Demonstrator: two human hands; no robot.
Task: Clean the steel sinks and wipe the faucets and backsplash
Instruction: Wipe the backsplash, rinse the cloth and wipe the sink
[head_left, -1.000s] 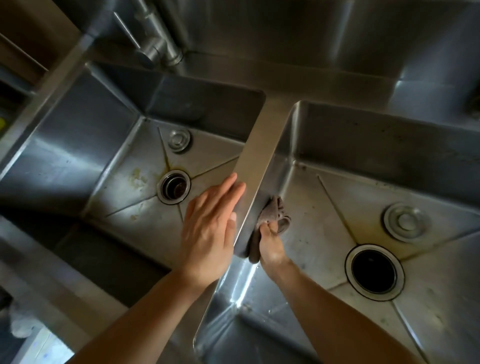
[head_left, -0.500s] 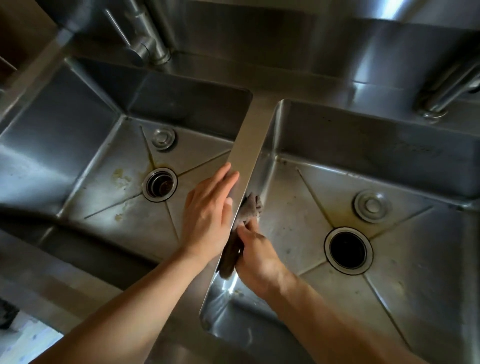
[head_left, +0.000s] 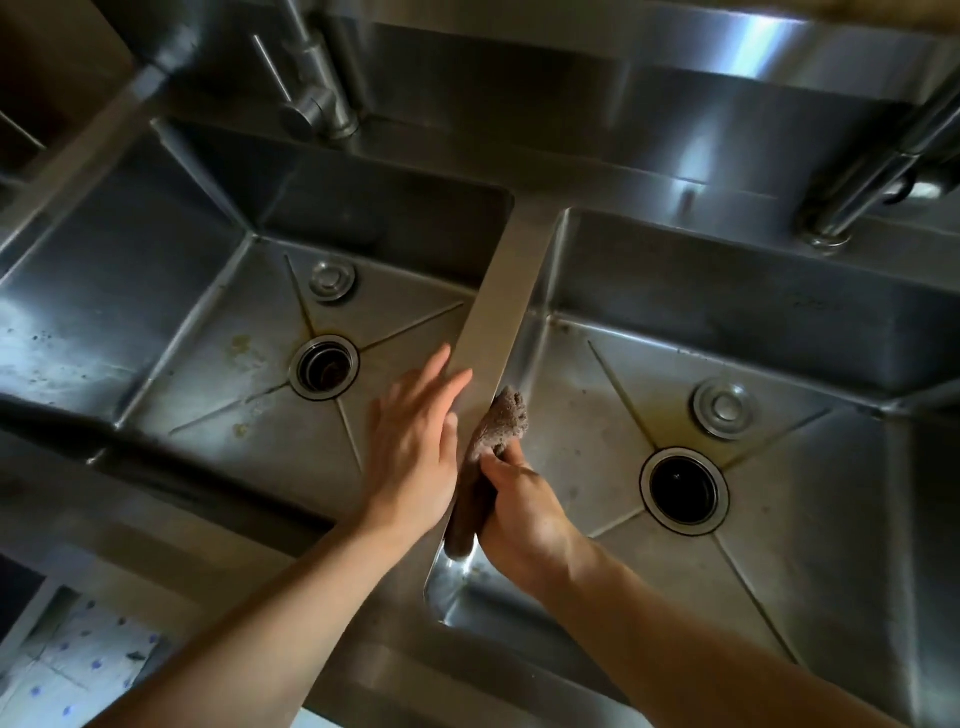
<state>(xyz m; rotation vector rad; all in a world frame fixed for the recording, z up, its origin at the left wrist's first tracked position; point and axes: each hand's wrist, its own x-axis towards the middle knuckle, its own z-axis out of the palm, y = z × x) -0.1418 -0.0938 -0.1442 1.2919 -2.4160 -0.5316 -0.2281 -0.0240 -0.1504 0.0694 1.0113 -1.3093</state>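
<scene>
Two steel sinks lie side by side, the left sink and the right sink, split by a flat steel divider. My right hand is shut on a brown-grey cloth and presses it against the right sink's left wall, just under the divider's edge. My left hand rests flat with fingers together on the divider's left side, holding nothing. A faucet stands behind the left sink, another faucet behind the right one. The backsplash runs along the top.
Each sink has an open drain, the left drain and the right drain, with a round steel stopper and a second stopper lying near them. Yellowish stains mark both sink floors. The steel front rim runs below; patterned floor shows bottom left.
My right hand with the cloth has slid toward me along the right sink's left wall. The view has shifted so both faucets show. My left hand stays on the divider.
</scene>
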